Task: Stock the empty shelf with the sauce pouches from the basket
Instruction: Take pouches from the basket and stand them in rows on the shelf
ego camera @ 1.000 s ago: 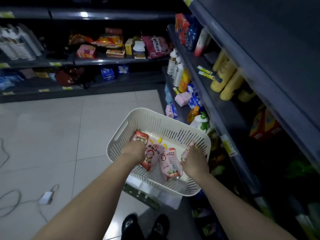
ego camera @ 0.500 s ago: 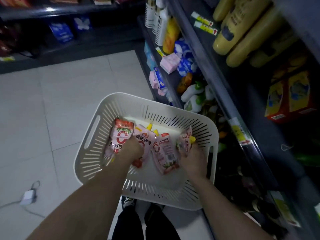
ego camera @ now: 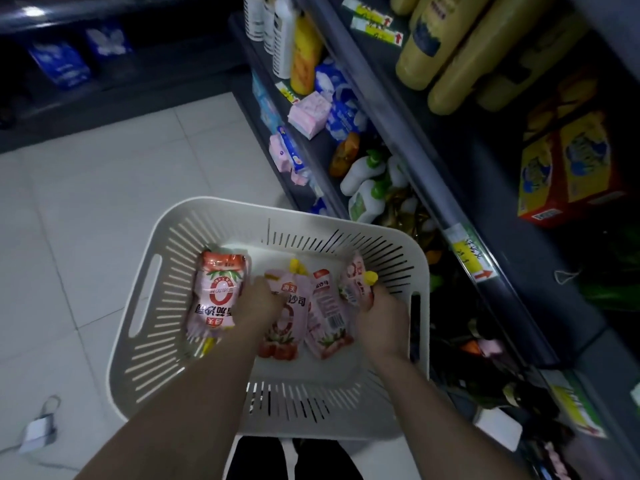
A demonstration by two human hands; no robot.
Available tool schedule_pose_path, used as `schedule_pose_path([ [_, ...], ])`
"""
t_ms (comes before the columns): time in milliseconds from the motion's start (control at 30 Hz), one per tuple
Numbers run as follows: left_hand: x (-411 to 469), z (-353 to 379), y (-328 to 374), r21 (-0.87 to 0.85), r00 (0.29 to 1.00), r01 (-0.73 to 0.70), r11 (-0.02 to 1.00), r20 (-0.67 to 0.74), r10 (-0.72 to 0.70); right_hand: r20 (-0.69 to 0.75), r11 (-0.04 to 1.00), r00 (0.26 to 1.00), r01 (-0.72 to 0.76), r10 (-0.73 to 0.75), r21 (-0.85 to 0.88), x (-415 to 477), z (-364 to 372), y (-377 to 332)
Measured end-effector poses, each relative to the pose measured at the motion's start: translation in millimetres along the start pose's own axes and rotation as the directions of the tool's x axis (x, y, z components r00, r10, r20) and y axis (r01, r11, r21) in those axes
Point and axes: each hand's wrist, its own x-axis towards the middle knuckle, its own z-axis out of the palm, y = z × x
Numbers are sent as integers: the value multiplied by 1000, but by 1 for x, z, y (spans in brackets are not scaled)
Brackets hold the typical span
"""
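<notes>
All four sauce pouches [ego camera: 327,323] are in the white basket [ego camera: 119,341], side by side on its bottom, towards the far wall. Our right hand [ego camera: 381,317] has its fingers closed round the rightmost pouch [ego camera: 353,282], just under its yellow cap [ego camera: 370,277]. This pouch stands tilted against the right wall of the basket. Our left hand [ego camera: 258,303] rests on the left edge of the second pouch [ego camera: 287,323], beside the leftmost pouch [ego camera: 216,292]. Its fingers are bent down out of our sight, so we cannot tell if they hold anything.

We judge that these pouches are light and soft, filled with a thick sauce that moves inside when it is pressed. The film looks smooth, so it may slip in the hand. The stiff places are the spout with its cap and the sealed edges. We think the best hold is at the neck below the cap, or flat across the body without a hard squeeze. Which of the shelves [ego camera: 398,140] is the empty one, we cannot see from here.
</notes>
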Motion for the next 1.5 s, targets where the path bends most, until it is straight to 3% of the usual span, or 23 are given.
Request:
schedule_pose_path([
  [67,-3,2,-1,-21,999,-10,1000,49,11,20,999,1000,22,-21,-28,0,-1,0],
  [233,-27,-10,4,-271,997,-63,961,32,74,-67,994,994,80,-86,-78,-9,-12,-7],
  [467,-80,-46,13,-195,928,-366,910,-149,341,-222,980,955,199,-197,-13,-46,-40,-17],
  [700,-134,-74,21,-340,850,-525,780,-247,464,-387,947,896,290,-218,138,-84,-73,-14],
  [933,-199,-86,30,-500,817,-576,647,-322,478,-517,867,817,429,-255,252,-130,-136,-4],
  [1100,-253,-88,49,-582,799,-596,554,-359,482,-594,842,753,491,-282,223,-157,-178,-1],
  [1367,-294,-98,51,-632,803,-593,498,-423,420,-475,833,831,463,-289,303,-172,-179,-15],
  [1500,-287,-99,46,-623,831,-556,551,-429,354,-377,824,897,385,-229,415,-167,-158,-28],
])
